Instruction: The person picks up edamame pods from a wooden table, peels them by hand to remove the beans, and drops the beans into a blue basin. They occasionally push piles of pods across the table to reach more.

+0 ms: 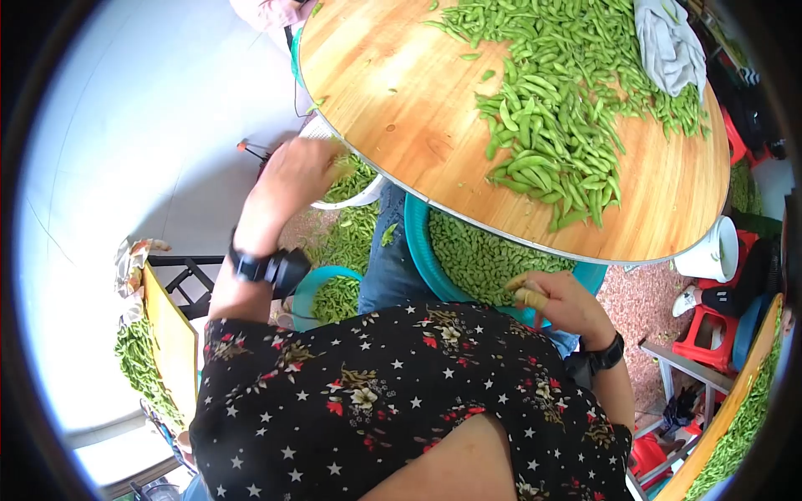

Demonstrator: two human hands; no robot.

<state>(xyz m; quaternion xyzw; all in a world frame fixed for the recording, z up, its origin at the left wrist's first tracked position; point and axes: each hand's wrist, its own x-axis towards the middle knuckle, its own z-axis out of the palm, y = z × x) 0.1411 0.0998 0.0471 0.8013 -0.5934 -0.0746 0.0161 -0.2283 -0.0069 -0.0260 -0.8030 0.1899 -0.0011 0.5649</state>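
Note:
At the left, my left hand (302, 169) is curled closed beside the table's edge, above a white bucket (373, 190) of green pods. Its fingertips are blurred, and I cannot make out what they hold. My right hand (566, 306) is over the near rim of a teal tub (419, 242) that contains shelled green beans (484, 257). Its fingers are bent together, with yellowish coverings on the tips; anything between them is too small to name. Beyond both hands, a heap of green pods (535, 108) lies on the round wooden table (401, 92).
A crumpled grey cloth (670, 46) lies at the table's right. Pods are on the floor (347, 238) and in a smaller teal tub (307, 296). Right of the table are a white bucket (710, 250) and red stools (706, 341). Another person's shoe (686, 301) shows there.

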